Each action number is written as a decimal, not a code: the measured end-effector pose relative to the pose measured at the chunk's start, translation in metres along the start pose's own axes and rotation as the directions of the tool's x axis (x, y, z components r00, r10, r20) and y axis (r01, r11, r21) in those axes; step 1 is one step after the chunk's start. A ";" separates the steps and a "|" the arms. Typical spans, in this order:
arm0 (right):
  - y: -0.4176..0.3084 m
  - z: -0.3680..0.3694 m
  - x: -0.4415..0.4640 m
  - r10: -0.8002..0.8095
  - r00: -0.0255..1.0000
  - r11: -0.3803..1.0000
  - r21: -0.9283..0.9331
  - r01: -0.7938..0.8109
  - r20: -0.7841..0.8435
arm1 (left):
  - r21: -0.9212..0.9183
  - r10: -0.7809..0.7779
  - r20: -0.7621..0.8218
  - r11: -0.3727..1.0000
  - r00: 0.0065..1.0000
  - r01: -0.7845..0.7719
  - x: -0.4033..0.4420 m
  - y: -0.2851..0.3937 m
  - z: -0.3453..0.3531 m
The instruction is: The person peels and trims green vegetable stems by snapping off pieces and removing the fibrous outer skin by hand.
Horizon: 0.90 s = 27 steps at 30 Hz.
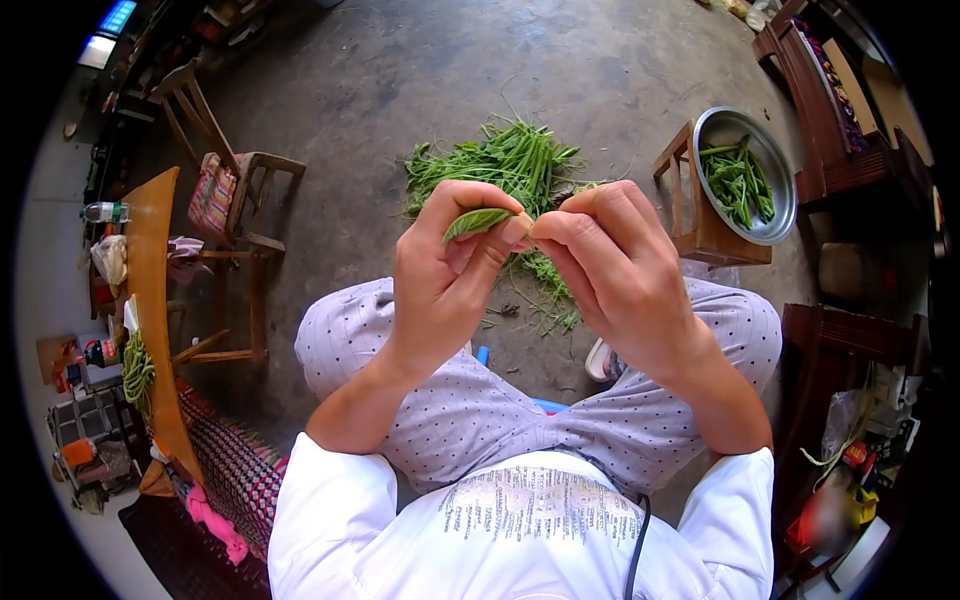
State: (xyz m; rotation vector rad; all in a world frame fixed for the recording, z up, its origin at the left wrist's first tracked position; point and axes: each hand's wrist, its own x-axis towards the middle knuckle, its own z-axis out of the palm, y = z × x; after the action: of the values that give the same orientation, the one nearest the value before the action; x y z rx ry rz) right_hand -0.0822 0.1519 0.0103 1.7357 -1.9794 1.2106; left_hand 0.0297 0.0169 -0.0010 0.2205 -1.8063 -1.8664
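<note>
1. Green leaf (475,222): at the centre, in your left hand (440,275), that grip clamped on it.
2. Your right hand (630,275): fingertips together, meeting the left's; whether they pinch anything, you cannot tell.
3. Heap of greens (515,165): on the floor (360,120), twelve o'clock; seemingly the larger share, outside the basin (792,185).
4. That basin: two o'clock, on a wooden stool (722,249), holding a smaller batch (740,185).

Below the grip spreads a white, short-sleeved fabric T-shirt (350,525), its front bearing a pale brownish patch (530,492) overprinted with small dark lettering. A thin black cord (637,550) crosses it, below and right. Nearer the grip are pale lilac-grey trousers (450,425) with small dark dots.
</note>
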 end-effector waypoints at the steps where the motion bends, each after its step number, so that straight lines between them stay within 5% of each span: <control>1: 0.000 0.000 0.000 -0.019 1.000 1.000 -0.015 0.019 0.001 | 0.005 -0.003 0.000 1.000 1.000 0.003 0.000 0.000 0.000; 20: 0.010 -0.005 -0.002 0.147 0.989 0.986 0.081 -0.149 0.023 | -0.012 0.029 -0.023 0.999 0.999 -0.029 0.002 0.003 -0.006; 27: 0.046 -0.027 -0.019 0.394 0.908 0.904 -0.242 -0.354 0.143 | 0.011 0.208 0.062 0.978 0.976 -0.209 0.003 0.003 -0.019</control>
State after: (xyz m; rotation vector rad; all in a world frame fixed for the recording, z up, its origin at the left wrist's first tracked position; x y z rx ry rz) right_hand -0.1283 0.1821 -0.0044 1.4523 -2.5420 0.9149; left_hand 0.0371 -0.0014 0.0006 -0.0200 -1.8099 -1.7275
